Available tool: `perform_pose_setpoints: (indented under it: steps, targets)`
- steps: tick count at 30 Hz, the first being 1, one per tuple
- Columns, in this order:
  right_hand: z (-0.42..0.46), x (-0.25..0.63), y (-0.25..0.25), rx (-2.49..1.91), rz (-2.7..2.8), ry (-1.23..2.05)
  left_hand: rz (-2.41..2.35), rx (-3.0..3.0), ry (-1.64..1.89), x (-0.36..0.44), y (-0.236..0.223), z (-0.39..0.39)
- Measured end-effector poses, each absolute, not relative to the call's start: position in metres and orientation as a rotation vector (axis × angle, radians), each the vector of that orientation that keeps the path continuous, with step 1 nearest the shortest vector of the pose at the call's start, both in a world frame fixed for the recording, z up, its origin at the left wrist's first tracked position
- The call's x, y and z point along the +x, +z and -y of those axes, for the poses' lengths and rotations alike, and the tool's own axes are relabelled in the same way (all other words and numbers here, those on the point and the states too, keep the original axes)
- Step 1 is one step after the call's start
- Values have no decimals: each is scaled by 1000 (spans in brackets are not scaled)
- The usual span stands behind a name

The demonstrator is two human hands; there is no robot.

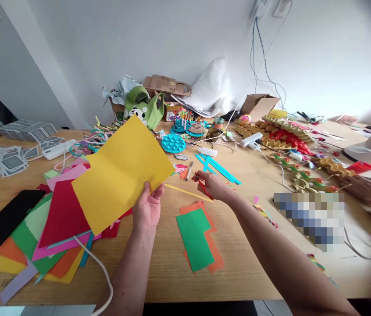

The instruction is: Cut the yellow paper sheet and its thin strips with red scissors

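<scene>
A yellow sheet of paper (124,164) is pinched at its lower right edge by my left hand (148,204), raised above the table and tilted. My right hand (213,184) grips red-handled scissors (205,189), apart from the sheet; their blades are hard to make out. Between the hands a narrow yellow strip (188,192) lies on the wood. Closer to me, a green paper piece (194,241) rests over an orange piece (217,250). Beyond my right hand are blue paper strips (220,169) and a pen (189,170).
Coloured paper sheets (58,210) pile up at left beside a black phone (6,217) and a white cable (101,263). Craft items, a green bag (154,109) and a cardboard box (259,105) line the back. Egg-carton pieces (328,169) and another person's hand (365,188) are at right.
</scene>
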State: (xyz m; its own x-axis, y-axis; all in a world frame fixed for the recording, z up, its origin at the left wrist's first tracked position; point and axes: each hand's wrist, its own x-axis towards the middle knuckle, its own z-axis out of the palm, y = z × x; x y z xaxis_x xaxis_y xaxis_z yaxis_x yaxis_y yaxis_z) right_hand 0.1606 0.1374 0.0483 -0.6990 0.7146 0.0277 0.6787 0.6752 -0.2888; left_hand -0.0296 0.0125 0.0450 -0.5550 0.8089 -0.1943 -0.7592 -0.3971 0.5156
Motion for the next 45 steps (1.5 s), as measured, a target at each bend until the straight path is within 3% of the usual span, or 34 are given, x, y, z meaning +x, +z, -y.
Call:
perform_pose_setpoints:
  steps: [5,9,16,27,45]
  targets:
    - [-132,199,37,-1186,2245,371,-797,201,2065,-30,41,-13]
    - [-118,222,16,-1200,2167,412,-871,280,2141,-39,41,-13]
    - [-109,229,4,-1278,2350,384,-1039,245,2216,-47,31,-18]
    - [-124,159,19,-1287,2845,178,-1115,-105,2194,-58,21,-24]
    - [-139,146,11,-1314,2989,171,-1122,20,2087,-43,13,-29]
